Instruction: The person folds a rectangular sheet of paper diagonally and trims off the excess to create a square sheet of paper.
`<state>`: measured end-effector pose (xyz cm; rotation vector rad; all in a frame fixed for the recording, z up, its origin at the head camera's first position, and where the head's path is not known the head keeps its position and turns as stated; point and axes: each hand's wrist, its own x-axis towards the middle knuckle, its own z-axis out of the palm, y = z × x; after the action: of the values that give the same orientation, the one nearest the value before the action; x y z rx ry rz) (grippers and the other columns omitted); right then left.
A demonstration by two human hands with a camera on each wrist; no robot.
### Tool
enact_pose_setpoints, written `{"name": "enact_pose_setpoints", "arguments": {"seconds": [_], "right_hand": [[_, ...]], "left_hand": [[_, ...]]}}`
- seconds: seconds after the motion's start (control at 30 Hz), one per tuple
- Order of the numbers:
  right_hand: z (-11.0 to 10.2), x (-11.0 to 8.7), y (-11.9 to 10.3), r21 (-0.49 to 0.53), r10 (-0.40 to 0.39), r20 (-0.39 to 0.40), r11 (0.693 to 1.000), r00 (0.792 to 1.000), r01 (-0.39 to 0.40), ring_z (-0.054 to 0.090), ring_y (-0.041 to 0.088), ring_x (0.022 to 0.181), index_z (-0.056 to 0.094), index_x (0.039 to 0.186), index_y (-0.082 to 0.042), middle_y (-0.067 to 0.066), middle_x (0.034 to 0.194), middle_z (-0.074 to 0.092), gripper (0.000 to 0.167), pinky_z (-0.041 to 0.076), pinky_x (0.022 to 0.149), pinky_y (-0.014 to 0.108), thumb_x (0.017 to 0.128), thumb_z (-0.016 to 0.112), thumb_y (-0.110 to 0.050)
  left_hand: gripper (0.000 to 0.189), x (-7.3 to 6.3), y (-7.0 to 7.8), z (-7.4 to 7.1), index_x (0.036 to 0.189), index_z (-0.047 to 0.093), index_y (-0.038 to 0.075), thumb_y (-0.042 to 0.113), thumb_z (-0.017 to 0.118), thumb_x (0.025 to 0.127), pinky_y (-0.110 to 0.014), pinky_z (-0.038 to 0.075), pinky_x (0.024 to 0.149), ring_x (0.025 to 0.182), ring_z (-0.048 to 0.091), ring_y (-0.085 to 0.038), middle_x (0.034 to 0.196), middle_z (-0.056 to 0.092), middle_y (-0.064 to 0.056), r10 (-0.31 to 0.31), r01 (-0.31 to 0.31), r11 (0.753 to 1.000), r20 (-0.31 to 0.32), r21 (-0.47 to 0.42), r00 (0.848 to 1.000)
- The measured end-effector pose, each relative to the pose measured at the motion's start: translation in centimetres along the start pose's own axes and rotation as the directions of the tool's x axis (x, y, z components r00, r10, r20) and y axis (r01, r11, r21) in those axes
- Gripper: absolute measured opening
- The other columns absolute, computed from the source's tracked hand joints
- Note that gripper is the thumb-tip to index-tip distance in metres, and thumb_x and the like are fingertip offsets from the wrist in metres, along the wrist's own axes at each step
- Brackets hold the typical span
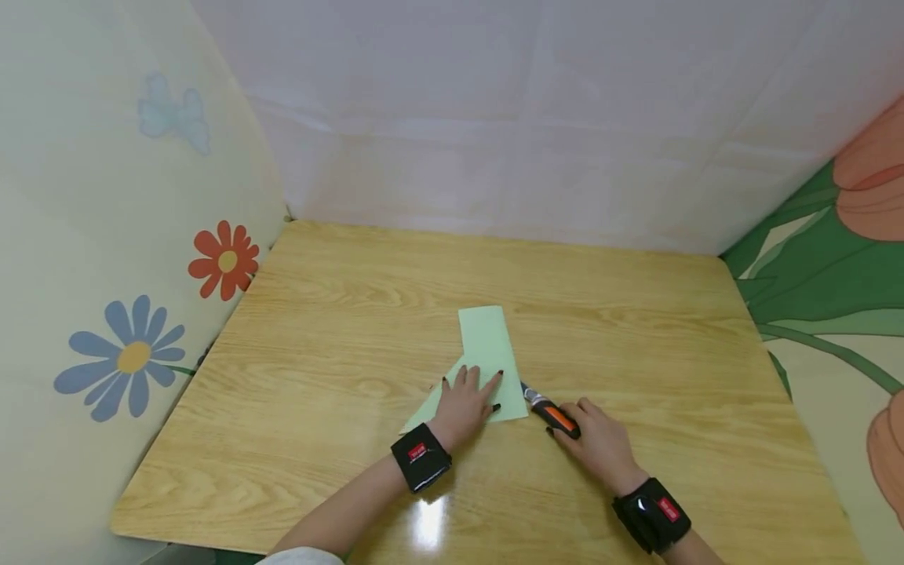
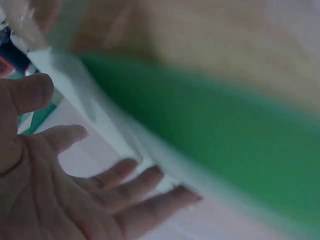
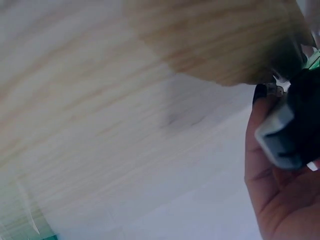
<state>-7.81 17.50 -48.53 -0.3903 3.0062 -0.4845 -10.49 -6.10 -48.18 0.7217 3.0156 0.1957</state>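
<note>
A pale green sheet of paper (image 1: 486, 337), folded so that a slanted flap sticks out at its lower left, lies on the wooden table. My left hand (image 1: 462, 402) rests on it with the fingers spread. In the left wrist view the paper (image 2: 215, 140) shows a deeper green face and a pale edge beside the fingertips. My right hand (image 1: 603, 446) holds a black and orange utility knife (image 1: 559, 419). Its tip is at the paper's right edge; whether it is under the paper is hard to tell. The right wrist view shows only the knife's dark end (image 3: 295, 132) in the hand.
The wood-grain table (image 1: 339, 314) extends around the paper on all sides. A white cloth (image 1: 494, 157) hangs behind its far edge. Flower-printed panels (image 1: 134, 357) stand at the left and right. Both wrists wear black bands (image 1: 421, 457).
</note>
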Motion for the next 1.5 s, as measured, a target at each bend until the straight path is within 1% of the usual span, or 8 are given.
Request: {"name": "enact_pose_setpoints", "arguments": {"seconds": [0.1, 0.23, 0.4, 0.57, 0.77, 1.13, 1.27, 1.5], "right_hand": [[0.0, 0.0, -0.1, 0.001, 0.001, 0.005, 1.0, 1.0, -0.001, 0.043, 0.011, 0.062, 0.066, 0.11, -0.007, 0.002, 0.083, 0.052, 0.041, 0.034, 0.053, 0.023, 0.077, 0.076, -0.029], [0.0, 0.1, -0.1, -0.001, 0.003, 0.014, 1.0, 1.0, -0.003, 0.043, 0.011, 0.063, 0.066, 0.11, -0.008, 0.002, 0.083, 0.052, 0.041, 0.033, 0.053, 0.023, 0.077, 0.076, -0.029], [0.0, -0.2, 0.0, -0.009, -0.021, -0.014, 1.0, 1.0, 0.021, 0.043, 0.01, 0.063, 0.067, 0.108, -0.008, 0.001, 0.083, 0.053, 0.04, 0.033, 0.052, 0.023, 0.075, 0.078, -0.028], [0.3, -1.0, -0.2, -0.017, -0.07, -0.063, 0.997, 0.996, 0.069, 0.043, 0.008, 0.063, 0.068, 0.101, -0.009, 0.0, 0.082, 0.054, 0.038, 0.034, 0.05, 0.022, 0.071, 0.08, -0.028], [0.9, -1.9, -1.0, 0.007, -0.097, -0.036, 0.995, 0.995, 0.097, 0.047, 0.007, 0.063, 0.065, 0.097, -0.008, -0.001, 0.085, 0.058, 0.037, 0.037, 0.05, 0.02, 0.072, 0.08, -0.029], [1.2, -1.6, -1.7, 0.043, -0.058, -0.015, 0.997, 0.998, 0.059, 0.048, 0.007, 0.066, 0.065, 0.101, -0.007, 0.0, 0.086, 0.058, 0.035, 0.039, 0.053, 0.022, 0.074, 0.079, -0.026], [1.1, -1.4, -1.5, 0.039, -0.06, -0.026, 0.997, 0.998, 0.061, 0.048, 0.007, 0.066, 0.065, 0.1, -0.007, 0.001, 0.086, 0.058, 0.035, 0.039, 0.052, 0.022, 0.073, 0.079, -0.025], [0.8, -0.6, -1.2, 0.041, -0.068, -0.032, 0.997, 0.997, 0.069, 0.049, 0.008, 0.067, 0.065, 0.101, -0.007, 0.003, 0.089, 0.06, 0.034, 0.039, 0.053, 0.023, 0.075, 0.078, -0.025]], "left_hand": [[0.049, -0.2, 0.8, 0.4, 0.139, 0.047, 0.023, 0.036, 0.055, 0.093, -0.057, 0.041, 0.093, 0.126, 0.04, -0.04, 0.139, 0.041, -0.021, -0.06, 0.056, 0.995, 0.045, 0.088, 0.997], [0.046, -0.3, 1.0, 0.6, 0.138, 0.048, 0.024, 0.033, 0.054, 0.094, -0.054, 0.037, 0.098, 0.128, 0.038, -0.04, 0.141, 0.039, -0.022, -0.062, 0.054, 0.99, 0.058, 0.129, 0.996], [0.046, -0.5, 0.2, 0.6, 0.138, 0.048, 0.022, 0.03, 0.055, 0.093, -0.052, 0.038, 0.098, 0.127, 0.039, -0.043, 0.141, 0.039, -0.024, 0.002, -0.008, 0.995, 0.058, 0.099, 0.998], [0.046, -1.1, -1.0, 0.6, 0.139, 0.048, 0.021, 0.026, 0.055, 0.093, -0.054, 0.038, 0.099, 0.128, 0.037, -0.044, 0.142, 0.037, -0.025, 0.082, -0.086, 0.995, 0.072, 0.056, 0.994], [0.045, -2.1, -1.9, 0.6, 0.138, 0.048, 0.022, 0.025, 0.055, 0.094, -0.053, 0.037, 0.1, 0.129, 0.036, -0.044, 0.142, 0.037, -0.024, 0.142, -0.145, 0.989, 0.068, 0.04, 0.988], [0.045, -2.4, -2.4, 0.6, 0.14, 0.047, 0.021, 0.025, 0.052, 0.095, -0.053, 0.035, 0.102, 0.131, 0.033, -0.045, 0.145, 0.033, -0.024, 0.14, -0.141, 0.99, 0.082, -0.002, 0.987], [0.045, -2.3, -2.4, 0.7, 0.141, 0.044, 0.022, 0.027, 0.049, 0.097, -0.053, 0.032, 0.104, 0.133, 0.029, -0.044, 0.147, 0.03, -0.023, 0.135, -0.133, 0.991, 0.106, -0.018, 0.985], [0.047, -2.1, -2.1, 0.8, 0.144, 0.039, 0.025, 0.033, 0.046, 0.098, -0.051, 0.029, 0.107, 0.136, 0.026, -0.042, 0.15, 0.026, -0.021, 0.117, -0.119, 0.993, 0.143, 0.004, 0.983]]}}
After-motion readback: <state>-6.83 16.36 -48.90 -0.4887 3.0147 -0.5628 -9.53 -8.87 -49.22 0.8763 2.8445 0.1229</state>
